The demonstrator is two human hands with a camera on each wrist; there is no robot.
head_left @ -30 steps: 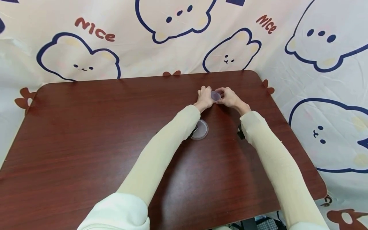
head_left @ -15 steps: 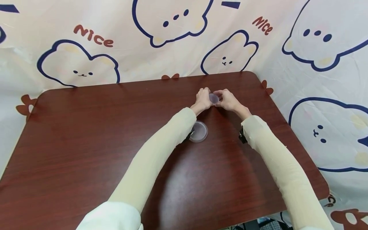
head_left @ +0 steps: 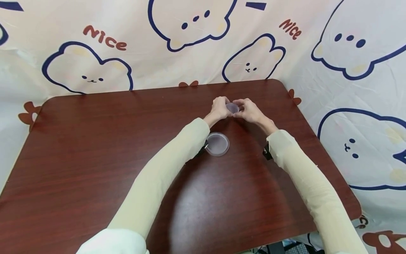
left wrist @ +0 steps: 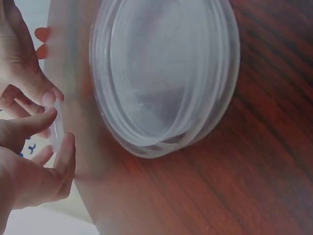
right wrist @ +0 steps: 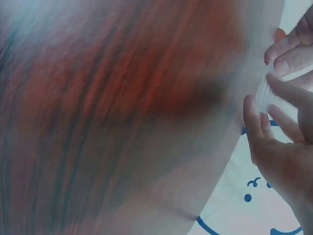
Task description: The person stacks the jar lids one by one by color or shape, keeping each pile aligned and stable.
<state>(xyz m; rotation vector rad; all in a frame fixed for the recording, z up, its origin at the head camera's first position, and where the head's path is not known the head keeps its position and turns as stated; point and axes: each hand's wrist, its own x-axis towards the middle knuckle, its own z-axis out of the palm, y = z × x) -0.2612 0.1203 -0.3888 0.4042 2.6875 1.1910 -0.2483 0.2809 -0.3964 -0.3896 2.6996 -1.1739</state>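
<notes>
Over the far right of the table, my left hand [head_left: 219, 108] and right hand [head_left: 250, 111] hold a small, clear, round plastic disc [head_left: 232, 108] between them. In the left wrist view the disc [left wrist: 58, 131] is thin and seen nearly edge-on, with fingertips of both hands pinching its rim. The right wrist view shows it [right wrist: 264, 93] the same way; whether it is a lid or a shallow dish I cannot tell. Closer to me, beside my left sleeve, lies a larger clear round dish [head_left: 217, 144]. Seen from my left wrist, this dish [left wrist: 161, 73] has several concentric rims.
A dark reddish-brown wooden table [head_left: 95, 158] with rounded corners carries everything. Its far and right edges meet a cream cloth backdrop [head_left: 177, 63] printed with cartoon bears. Dark items [head_left: 276, 247] show below the table's front edge.
Both hands, with the small disc, have shifted slightly left in the head view. My left forearm has moved left and uncovers more of the larger dish, which stays put.
</notes>
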